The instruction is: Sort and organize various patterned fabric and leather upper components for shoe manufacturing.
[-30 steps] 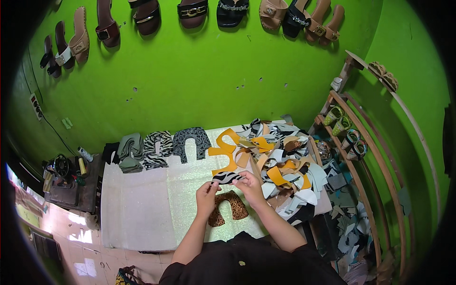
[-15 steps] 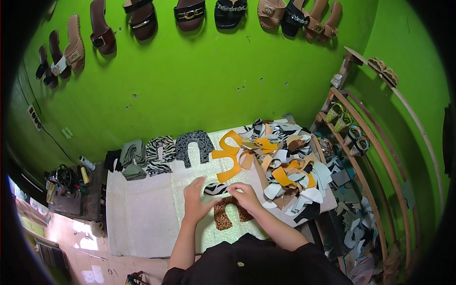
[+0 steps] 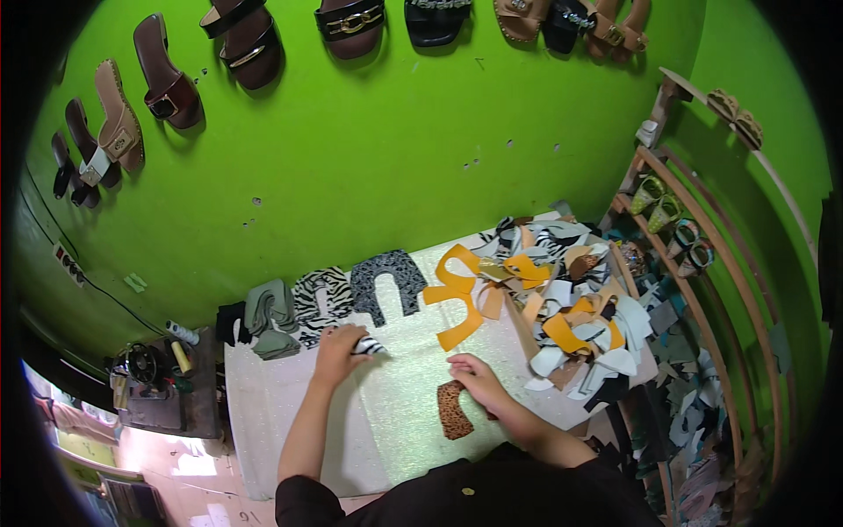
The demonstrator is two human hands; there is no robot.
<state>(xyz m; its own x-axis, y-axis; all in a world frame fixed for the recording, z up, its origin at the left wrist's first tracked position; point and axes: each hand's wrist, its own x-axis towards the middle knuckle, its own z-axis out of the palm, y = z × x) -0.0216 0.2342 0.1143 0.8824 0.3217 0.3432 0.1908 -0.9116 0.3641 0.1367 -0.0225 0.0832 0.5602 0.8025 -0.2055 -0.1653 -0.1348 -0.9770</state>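
Note:
My left hand (image 3: pixel 338 353) is closed on a zebra-print piece (image 3: pixel 370 346), whose striped end sticks out to the right of the fingers. It is just in front of a stack of zebra-print cutouts (image 3: pixel 309 294). My right hand (image 3: pixel 481 383) hovers at or just above a leopard-print U-shaped piece (image 3: pixel 453 413), its thumb and index finger slightly apart with nothing seen between them. The hand and forearm hide the right part of that piece. Beyond the hands lie grey-black patterned U-shaped pieces (image 3: pixel 409 279) and yellow-orange cutouts (image 3: pixel 458 329).
A heap of mixed scraps (image 3: pixel 575 325) covers the right side of the white table (image 3: pixel 290 422). Folded grey-green pieces (image 3: pixel 270 307) and black ones (image 3: pixel 231 323) sit at the far left. A sewing machine (image 3: pixel 145 364) stands left, a wooden rack (image 3: pixel 702 290) right. Sandals (image 3: pixel 250 53) hang on the green wall.
My left hand has carried the zebra-print piece left, away from my right hand, which has let go of it and moved slightly right. The whole view has shifted too.

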